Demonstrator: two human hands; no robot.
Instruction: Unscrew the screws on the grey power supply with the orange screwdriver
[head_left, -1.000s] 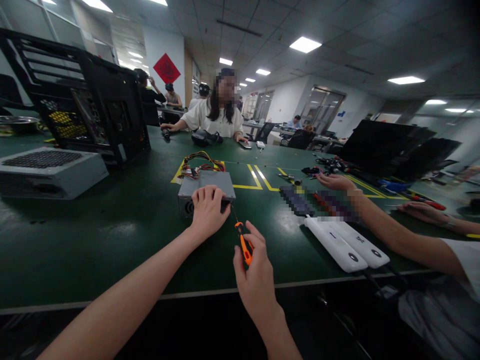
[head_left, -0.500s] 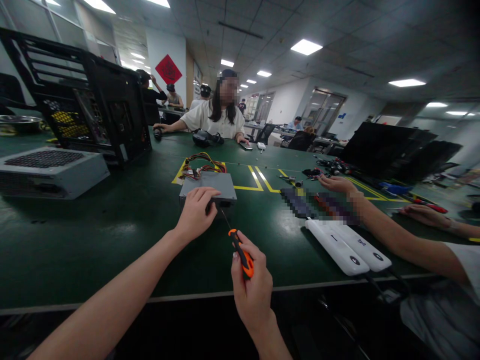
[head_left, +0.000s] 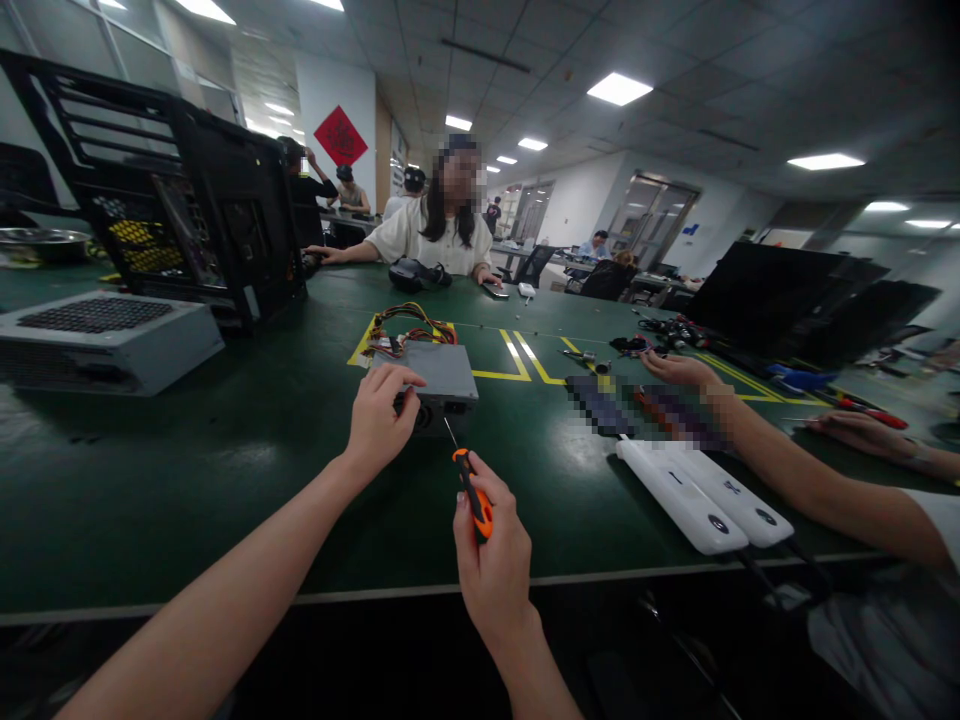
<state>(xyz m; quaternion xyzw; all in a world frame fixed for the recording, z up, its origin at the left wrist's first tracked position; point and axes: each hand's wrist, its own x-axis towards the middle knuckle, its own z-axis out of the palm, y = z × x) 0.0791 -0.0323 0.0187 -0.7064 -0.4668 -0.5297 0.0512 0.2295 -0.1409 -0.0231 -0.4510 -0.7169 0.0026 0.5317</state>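
A grey computer power supply unit (head_left: 442, 362) lies on the green table, its bundle of coloured cables (head_left: 416, 325) at the back. My left hand (head_left: 381, 415) grips its near left corner, fingers curled over the top and thumb at the front face. In my right hand (head_left: 495, 550) is an orange and black screwdriver (head_left: 472, 490), held by the handle with the index finger along it. Its thin shaft points up and away, with the tip close to the unit's front face below the socket. Whether the tip touches it I cannot tell.
On the left stand a black computer case (head_left: 225, 200) and a larger grey power supply (head_left: 172, 350). White devices with cables (head_left: 682, 495) lie at right, beside another person's hand (head_left: 682, 370). A person (head_left: 427, 225) sits opposite, near a black headset (head_left: 416, 274).
My left hand has slid left and down along the unit, uncovering more of its front face. The screwdriver and my right hand have shifted slightly left and up.
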